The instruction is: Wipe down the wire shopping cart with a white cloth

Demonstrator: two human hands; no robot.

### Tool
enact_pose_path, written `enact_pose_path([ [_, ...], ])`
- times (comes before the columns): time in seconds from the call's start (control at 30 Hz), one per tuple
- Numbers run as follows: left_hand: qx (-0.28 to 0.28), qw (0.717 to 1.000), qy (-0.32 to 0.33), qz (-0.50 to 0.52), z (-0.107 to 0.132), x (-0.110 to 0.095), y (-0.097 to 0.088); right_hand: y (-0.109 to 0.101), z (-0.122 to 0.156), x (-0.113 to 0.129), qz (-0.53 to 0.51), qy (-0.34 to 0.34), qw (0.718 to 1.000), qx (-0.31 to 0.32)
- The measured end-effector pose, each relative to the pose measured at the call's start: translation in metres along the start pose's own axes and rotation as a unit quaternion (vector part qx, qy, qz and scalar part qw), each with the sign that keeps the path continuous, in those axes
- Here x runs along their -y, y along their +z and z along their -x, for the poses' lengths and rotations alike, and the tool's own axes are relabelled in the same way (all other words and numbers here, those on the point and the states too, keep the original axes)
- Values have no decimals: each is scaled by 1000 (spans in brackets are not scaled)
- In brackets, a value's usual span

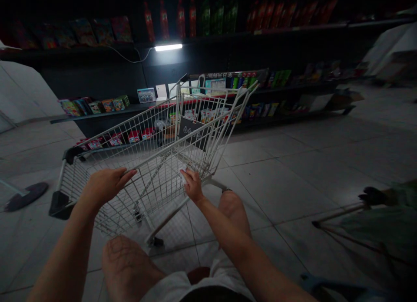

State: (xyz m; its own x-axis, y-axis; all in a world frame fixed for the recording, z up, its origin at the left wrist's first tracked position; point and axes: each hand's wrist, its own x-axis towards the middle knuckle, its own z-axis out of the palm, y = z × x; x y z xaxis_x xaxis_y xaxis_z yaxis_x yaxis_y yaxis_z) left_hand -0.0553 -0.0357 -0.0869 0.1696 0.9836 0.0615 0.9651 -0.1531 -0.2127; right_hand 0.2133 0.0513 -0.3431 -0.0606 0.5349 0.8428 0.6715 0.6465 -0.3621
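A metal shopping cart [158,174] stands side-on right in front of my knees, with its handle toward the shelves' middle. My left hand [106,184] is wrapped over the cart's near top rail, the thumb lying along it. Lower and to the right, my right hand [193,184] presses a crumpled white cloth [183,168] against the wire side of the basket. The fingertips are partly hidden by the cloth and the wires. A dark sign plate [192,132] hangs on the child-seat end of the basket.
Behind the cart runs a dark shelf [195,37] with bottles, boxes and snack packs, lit by a tube lamp [168,47]. At right, a folding stool [339,217] and a dark-gloved hand [373,196] show. A round stand base [26,196] sits at left on the tiled floor.
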Motion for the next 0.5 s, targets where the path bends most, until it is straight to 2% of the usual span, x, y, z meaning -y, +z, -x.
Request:
enact_pose_path([
  [0.07,-3,1000,-4,-7,0,0,-1,-7,-5,2,-28,10,1000,6],
  [0.13,-5,1000,-2,-13,1,0,-1,-11,-17,8,-56,37,998,-14],
  [0.23,-12,1000,4,-22,3,0,-2,-5,-22,19,-72,91,992,-40],
  [0.37,-19,999,3,-27,4,0,-2,8,19,21,-77,69,995,6],
  [0.43,-14,1000,-3,-25,4,1,-2,8,41,17,-78,62,995,27],
  [0.5,-9,1000,-8,-17,3,1,-1,5,49,15,-75,71,994,31],
])
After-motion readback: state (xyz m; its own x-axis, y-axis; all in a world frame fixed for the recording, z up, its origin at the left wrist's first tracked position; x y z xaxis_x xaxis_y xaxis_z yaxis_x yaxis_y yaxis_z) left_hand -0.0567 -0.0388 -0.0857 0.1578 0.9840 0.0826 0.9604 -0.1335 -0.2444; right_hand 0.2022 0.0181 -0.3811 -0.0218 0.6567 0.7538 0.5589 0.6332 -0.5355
